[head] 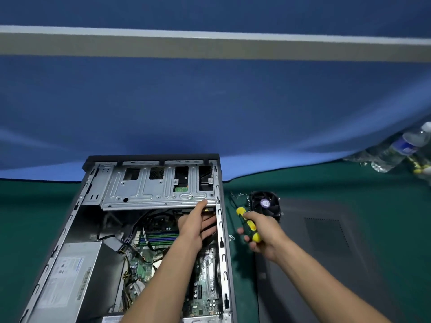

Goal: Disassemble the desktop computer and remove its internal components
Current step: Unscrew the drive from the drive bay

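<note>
The open computer case lies flat at the bench's near-left edge, motherboard exposed. The left hand reaches inside under the drive cage, fingers straight and released. The right hand grips a yellow-and-green screwdriver just right of the case (a removed fan sits beyond it).
</note>
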`<state>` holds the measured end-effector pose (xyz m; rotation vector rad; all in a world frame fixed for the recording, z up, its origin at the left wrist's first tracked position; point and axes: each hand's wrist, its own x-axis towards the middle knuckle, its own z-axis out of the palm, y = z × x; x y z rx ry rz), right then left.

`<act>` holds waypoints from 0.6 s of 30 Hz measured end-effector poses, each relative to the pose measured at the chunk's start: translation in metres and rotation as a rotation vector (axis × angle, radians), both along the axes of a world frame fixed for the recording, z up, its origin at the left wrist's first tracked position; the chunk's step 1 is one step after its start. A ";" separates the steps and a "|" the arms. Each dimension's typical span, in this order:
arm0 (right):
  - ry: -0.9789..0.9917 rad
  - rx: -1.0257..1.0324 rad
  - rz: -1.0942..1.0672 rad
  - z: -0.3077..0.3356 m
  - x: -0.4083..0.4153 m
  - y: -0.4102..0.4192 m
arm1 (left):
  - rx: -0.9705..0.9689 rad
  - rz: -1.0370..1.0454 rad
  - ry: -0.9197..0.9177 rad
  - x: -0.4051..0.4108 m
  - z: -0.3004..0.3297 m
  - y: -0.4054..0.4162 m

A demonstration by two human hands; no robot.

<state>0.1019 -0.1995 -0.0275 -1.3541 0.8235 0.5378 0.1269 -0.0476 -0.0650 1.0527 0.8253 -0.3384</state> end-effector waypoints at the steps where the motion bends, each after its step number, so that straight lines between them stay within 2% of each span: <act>1: 0.018 -0.002 0.021 0.007 0.003 0.001 | -0.005 0.005 -0.001 0.000 0.000 0.000; 4: -0.053 -0.183 0.106 0.020 0.011 0.003 | -0.018 0.014 0.002 0.000 0.000 0.001; 9: -0.452 -0.791 0.266 0.036 0.017 -0.006 | -0.072 0.067 0.017 0.006 -0.003 0.000; 13: -0.683 -0.877 0.253 0.054 0.023 -0.008 | -0.175 0.182 0.031 0.011 -0.003 -0.003; 18: -0.857 -1.134 0.260 0.085 0.043 -0.002 | -0.224 0.267 0.018 0.009 -0.005 -0.009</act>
